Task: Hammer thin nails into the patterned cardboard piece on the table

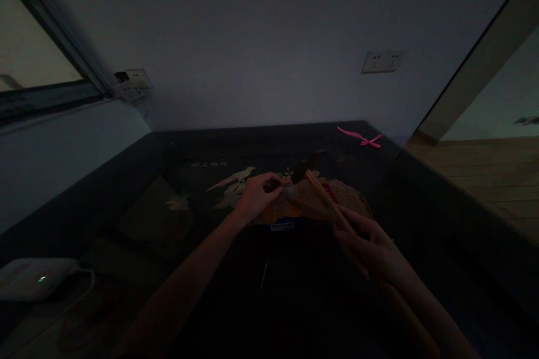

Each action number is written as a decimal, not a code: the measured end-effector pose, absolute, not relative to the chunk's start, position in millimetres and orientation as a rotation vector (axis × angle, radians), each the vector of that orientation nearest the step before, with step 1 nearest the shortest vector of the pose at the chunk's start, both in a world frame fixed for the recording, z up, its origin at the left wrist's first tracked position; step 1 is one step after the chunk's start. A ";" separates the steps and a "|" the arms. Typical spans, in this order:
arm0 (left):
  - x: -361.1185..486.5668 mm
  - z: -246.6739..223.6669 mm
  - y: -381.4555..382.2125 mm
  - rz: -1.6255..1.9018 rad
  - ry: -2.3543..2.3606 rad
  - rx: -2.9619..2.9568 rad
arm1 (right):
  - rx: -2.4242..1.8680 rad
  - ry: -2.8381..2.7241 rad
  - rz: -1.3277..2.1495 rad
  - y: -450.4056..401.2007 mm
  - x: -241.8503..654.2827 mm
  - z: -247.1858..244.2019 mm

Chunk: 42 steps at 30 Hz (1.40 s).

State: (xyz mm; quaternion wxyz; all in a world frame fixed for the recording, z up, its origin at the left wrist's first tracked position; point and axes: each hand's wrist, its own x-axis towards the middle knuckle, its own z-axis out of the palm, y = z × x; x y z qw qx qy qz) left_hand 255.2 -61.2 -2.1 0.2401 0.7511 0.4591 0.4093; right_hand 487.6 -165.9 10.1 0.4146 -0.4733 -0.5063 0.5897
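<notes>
A fan-shaped piece (309, 206) lies mid-tabletop (261, 139); a hammer (322, 193) slants over it, head at the far end. Behind and right, near the corner, lies a ribbon (368, 141); front left sits a device (36, 279) beside its cable (93, 280). The wall (252, 56) stands behind.

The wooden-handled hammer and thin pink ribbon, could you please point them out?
Wooden-handled hammer (322, 194), head view: bare upper part of the handle.
Thin pink ribbon (369, 142), head view: where its strands meet.

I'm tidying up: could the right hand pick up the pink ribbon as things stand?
Probably not now: the right hand has its grip around the hammer, though nothing tall seems to stand between that hand and the pink ribbon.
</notes>
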 end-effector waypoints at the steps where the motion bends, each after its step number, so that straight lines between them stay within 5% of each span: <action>1: 254.9 -2.6 -60.8 1.124 1.252 2.055 | -1.190 -1.291 1.476 -165.8 487.5 11.4; 12: 253.6 -5.4 -58.0 1.074 1.292 1.949 | -1.206 -1.506 1.363 -162.1 481.2 71.4; 42: 251.5 -6.5 -57.3 0.986 1.385 1.963 | -1.274 -1.535 1.501 -163.7 470.7 63.8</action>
